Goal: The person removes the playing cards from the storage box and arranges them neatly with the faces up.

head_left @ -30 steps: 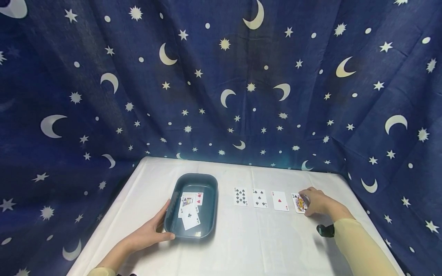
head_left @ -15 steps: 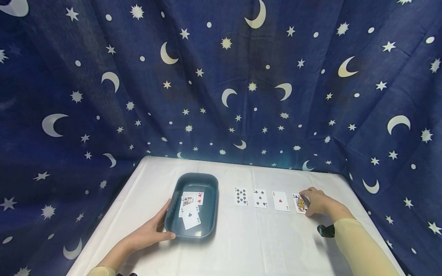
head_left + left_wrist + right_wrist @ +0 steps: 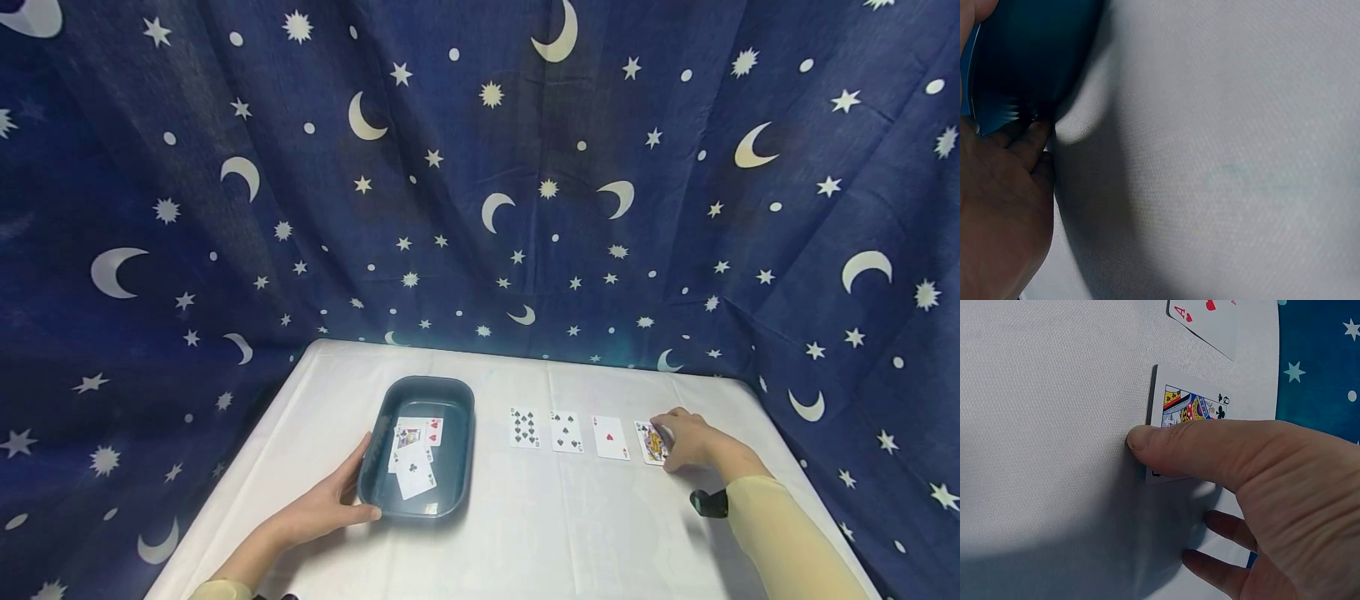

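My left hand (image 3: pixel 322 504) holds the near left corner of a dark teal tray (image 3: pixel 463 467), thumb at the front rim and fingers along the left wall. The left wrist view shows those fingers (image 3: pixel 1030 140) against the tray's side (image 3: pixel 1035 56). Inside the tray lie several overlapping playing cards (image 3: pixel 415 479), a club on top. At the right, my right hand (image 3: pixel 690 437) grips a queen of clubs (image 3: pixel 649 442) by its edges. In the right wrist view, the thumb (image 3: pixel 1154 442) presses at the near edge of the queen (image 3: pixel 1179 403); the fingertips on its far side are hidden.
Left of the queen, an ace of hearts (image 3: pixel 611 437), a black-suit card (image 3: pixel 566 432) and a ten of spades (image 3: pixel 523 427) lie face up in a row. A white cloth (image 3: pixel 525 533) covers the table. A blue star-and-moon curtain (image 3: pixel 450 208) hangs behind and at both sides.
The view has shifted very slightly. Both hands, the tray and the cards stay in place.
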Tool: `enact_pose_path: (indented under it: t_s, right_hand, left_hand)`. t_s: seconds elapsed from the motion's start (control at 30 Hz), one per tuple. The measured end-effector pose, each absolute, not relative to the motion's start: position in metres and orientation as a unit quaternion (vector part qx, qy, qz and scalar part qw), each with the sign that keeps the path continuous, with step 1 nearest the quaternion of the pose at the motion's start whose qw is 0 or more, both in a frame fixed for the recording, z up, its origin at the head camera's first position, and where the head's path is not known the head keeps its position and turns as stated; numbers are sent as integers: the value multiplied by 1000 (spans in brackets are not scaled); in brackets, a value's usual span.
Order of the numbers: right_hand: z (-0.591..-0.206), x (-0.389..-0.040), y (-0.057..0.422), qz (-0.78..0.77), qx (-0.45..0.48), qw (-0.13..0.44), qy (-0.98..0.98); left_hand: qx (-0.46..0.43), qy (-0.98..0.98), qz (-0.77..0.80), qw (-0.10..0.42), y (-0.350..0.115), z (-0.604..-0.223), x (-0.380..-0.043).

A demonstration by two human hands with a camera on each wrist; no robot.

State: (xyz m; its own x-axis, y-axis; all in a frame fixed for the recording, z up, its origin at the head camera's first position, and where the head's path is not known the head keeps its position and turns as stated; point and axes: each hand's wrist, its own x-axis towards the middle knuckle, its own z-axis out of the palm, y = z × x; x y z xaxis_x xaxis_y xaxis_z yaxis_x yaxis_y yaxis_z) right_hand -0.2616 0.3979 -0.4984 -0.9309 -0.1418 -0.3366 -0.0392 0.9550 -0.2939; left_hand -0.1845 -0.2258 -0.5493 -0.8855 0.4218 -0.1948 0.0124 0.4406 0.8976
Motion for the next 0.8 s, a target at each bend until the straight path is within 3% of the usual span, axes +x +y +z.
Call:
enact_pose_path:
  t_s: [0.23,0.4,0.67,0.8]
  right_hand:
    - [-498,-262,397,-139,-60,168,974]
    - [-488,-266,382,-128,-101,95,982]
    - [-461,-275,285,-98,-226,-54,968]
    - [-456,-269,215,-109,-309,-69,942]
  left_hand:
    - [133,824,515,196,-227,-550,-185]
    - [130,829,509,191,-226,-548,-184]
    - [123,827,513,193,-225,-549,-185]
    - [123,824,516,196,-226,-550,-185]
